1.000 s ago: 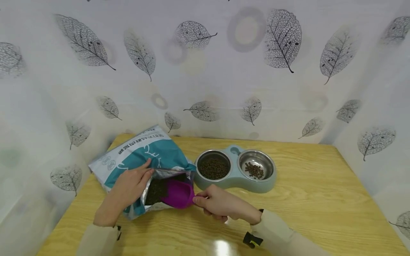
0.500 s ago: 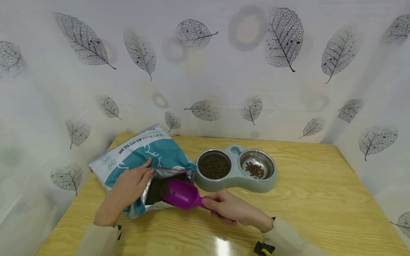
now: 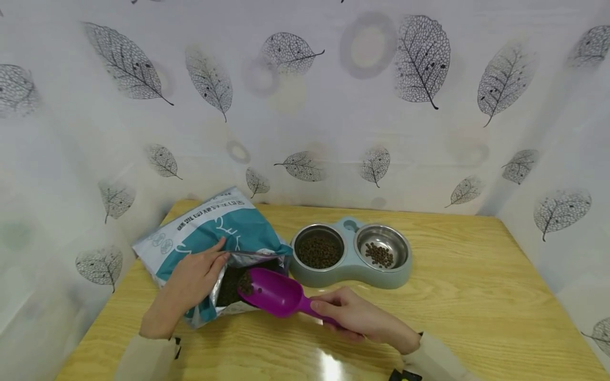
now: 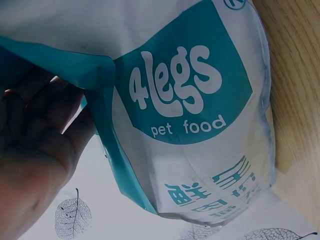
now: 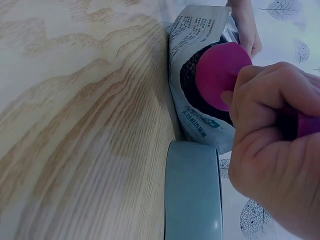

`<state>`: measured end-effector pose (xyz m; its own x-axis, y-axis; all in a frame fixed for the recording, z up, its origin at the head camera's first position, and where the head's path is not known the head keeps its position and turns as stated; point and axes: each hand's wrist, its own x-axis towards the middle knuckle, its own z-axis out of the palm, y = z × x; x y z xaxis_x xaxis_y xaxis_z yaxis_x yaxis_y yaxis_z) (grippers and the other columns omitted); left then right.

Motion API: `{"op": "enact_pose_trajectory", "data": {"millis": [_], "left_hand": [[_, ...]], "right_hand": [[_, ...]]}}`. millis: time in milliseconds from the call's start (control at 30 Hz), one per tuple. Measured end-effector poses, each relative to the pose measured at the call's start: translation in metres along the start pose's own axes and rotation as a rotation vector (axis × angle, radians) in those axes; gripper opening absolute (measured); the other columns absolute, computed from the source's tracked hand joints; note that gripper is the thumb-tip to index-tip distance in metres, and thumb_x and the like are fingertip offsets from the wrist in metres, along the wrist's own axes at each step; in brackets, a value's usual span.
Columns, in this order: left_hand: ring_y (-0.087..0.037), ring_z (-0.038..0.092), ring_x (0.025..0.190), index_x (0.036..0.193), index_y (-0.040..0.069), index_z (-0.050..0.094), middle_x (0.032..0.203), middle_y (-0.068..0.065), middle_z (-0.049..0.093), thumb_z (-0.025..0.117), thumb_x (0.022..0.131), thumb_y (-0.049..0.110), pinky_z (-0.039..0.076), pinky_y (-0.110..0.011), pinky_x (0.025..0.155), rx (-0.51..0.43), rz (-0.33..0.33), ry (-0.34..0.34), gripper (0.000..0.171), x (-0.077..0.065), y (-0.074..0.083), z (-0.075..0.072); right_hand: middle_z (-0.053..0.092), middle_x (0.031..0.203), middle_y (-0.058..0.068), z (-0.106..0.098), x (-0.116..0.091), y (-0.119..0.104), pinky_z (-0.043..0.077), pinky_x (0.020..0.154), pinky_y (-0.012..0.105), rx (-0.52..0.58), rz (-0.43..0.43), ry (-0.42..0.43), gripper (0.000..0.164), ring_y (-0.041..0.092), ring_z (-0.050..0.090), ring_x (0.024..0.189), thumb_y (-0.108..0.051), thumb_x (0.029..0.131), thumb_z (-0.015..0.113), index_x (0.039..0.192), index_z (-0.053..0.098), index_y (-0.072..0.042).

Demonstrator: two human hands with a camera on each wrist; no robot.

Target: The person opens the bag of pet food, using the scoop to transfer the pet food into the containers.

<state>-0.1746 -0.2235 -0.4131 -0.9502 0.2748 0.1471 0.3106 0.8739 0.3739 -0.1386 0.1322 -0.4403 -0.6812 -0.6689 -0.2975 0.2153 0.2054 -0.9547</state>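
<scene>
A teal and silver pet food bag lies on the table at the left, its mouth facing my right hand. My left hand holds the bag beside the mouth; in the left wrist view, its fingertips disappear behind a teal fold. My right hand grips the handle of a purple scoop. Some brown kibble sits at the scoop's front end, which is still within the bag's mouth. More dark kibble shows inside the bag.
Right of the bag stands a light blue double feeder with two steel bowls. Its left bowl holds much kibble, its right bowl a small heap. A leaf-printed sheet hangs behind the wooden table.
My right hand has drawn the scoop back to the right, partly out of the bag, and more of its handle shows. Kibble is now visible at its front. My left hand has stayed put.
</scene>
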Motion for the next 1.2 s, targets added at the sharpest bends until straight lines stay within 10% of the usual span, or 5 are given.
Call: {"op": "enact_pose_trajectory", "data": {"millis": [333, 533, 800, 1100, 1200], "left_hand": [[-0.045, 0.064, 0.12, 0.138, 0.001, 0.063, 0.149, -0.02, 0.053, 0.043, 0.111, 0.027, 0.051, -0.06, 0.098, 0.003, 0.006, 0.02, 0.043, 0.0, -0.001, 0.001], [-0.03, 0.071, 0.085, 0.138, 0.002, 0.063, 0.15, -0.02, 0.053, 0.042, 0.111, 0.028, 0.055, -0.053, 0.087, 0.005, 0.004, 0.012, 0.043, 0.0, -0.001, 0.001], [-0.012, 0.028, 0.045, 0.14, 0.003, 0.061, 0.151, -0.018, 0.052, 0.041, 0.112, 0.031, 0.039, -0.029, 0.06, -0.009, -0.014, 0.001, 0.045, 0.001, -0.001, 0.002], [-0.013, 0.037, 0.049, 0.142, 0.003, 0.059, 0.152, -0.018, 0.052, 0.04, 0.112, 0.032, 0.047, -0.037, 0.071, -0.005, -0.018, -0.006, 0.046, 0.001, 0.0, 0.001], [-0.03, 0.065, 0.067, 0.142, 0.002, 0.06, 0.152, -0.018, 0.052, 0.041, 0.112, 0.031, 0.056, -0.046, 0.079, -0.008, -0.009, 0.007, 0.046, 0.001, 0.0, 0.001]], "right_hand": [[0.052, 0.067, -0.005, -0.015, -0.016, 0.002, 0.029, 0.035, 0.018, 0.082, -0.11, -0.078, 0.042, -0.001, 0.034, 0.037, -0.027, 0.11, 0.048, 0.144, 0.059, -0.005], [0.051, 0.068, -0.005, -0.029, -0.029, -0.001, 0.029, 0.035, 0.018, 0.047, -0.154, -0.059, 0.041, -0.002, 0.035, 0.039, -0.023, 0.111, 0.044, 0.143, 0.058, -0.001], [0.052, 0.068, -0.005, -0.06, -0.058, -0.007, 0.029, 0.035, 0.02, -0.05, -0.077, 0.085, 0.044, 0.0, 0.034, 0.04, -0.03, 0.111, 0.045, 0.134, 0.06, 0.005], [0.049, 0.066, -0.002, -0.093, -0.094, -0.01, 0.028, 0.037, 0.018, -0.325, 0.011, 0.351, 0.051, 0.002, 0.029, 0.043, -0.034, 0.109, 0.05, 0.145, 0.055, 0.001], [0.051, 0.066, -0.001, -0.099, -0.102, -0.008, 0.03, 0.038, 0.02, -0.438, 0.031, 0.45, 0.053, 0.002, 0.032, 0.045, -0.035, 0.108, 0.052, 0.145, 0.055, 0.003]]}}
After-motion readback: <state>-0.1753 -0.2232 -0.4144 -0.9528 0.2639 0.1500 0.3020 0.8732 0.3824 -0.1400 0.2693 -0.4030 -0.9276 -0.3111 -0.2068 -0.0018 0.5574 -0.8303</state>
